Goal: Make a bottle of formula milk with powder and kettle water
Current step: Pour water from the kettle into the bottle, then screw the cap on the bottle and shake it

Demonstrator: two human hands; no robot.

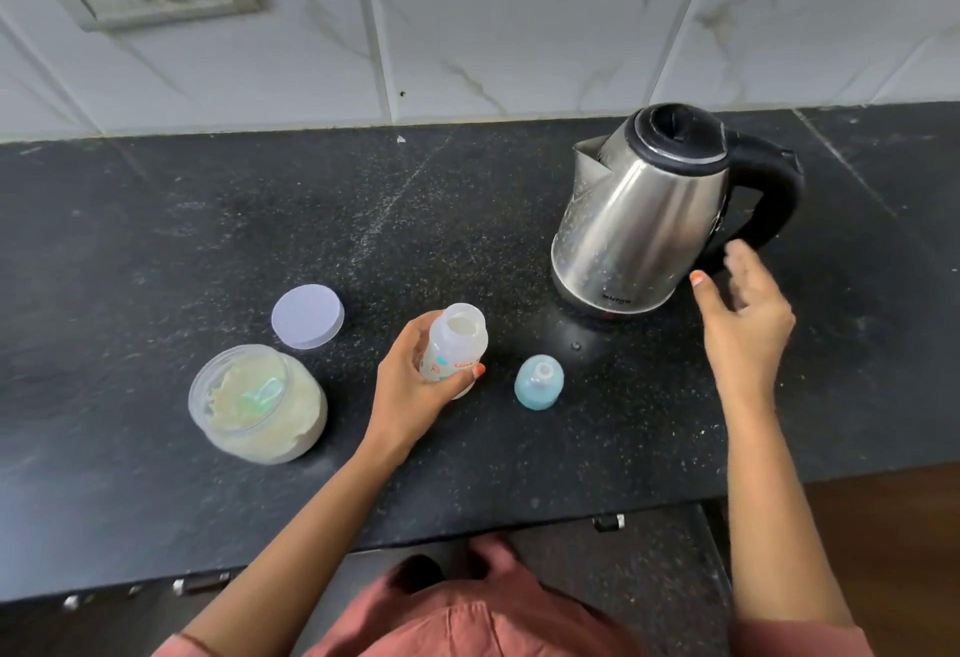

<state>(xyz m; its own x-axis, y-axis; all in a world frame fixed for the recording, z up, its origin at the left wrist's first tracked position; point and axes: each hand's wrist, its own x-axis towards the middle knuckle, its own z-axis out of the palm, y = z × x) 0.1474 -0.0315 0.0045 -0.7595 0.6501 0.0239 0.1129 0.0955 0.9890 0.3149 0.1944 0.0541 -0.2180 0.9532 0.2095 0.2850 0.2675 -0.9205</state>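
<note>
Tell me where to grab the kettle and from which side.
Grip the kettle by its black loop handle, coming from the right with the right hand, which is open beside it. The handle juts out on that side, opposite the spout, and the steel body may be hot.

Single head-worn wide-angle view, looking forward and steeply down from above onto the table (467, 220), close range, tiled wall (519, 22) along the top
</note>
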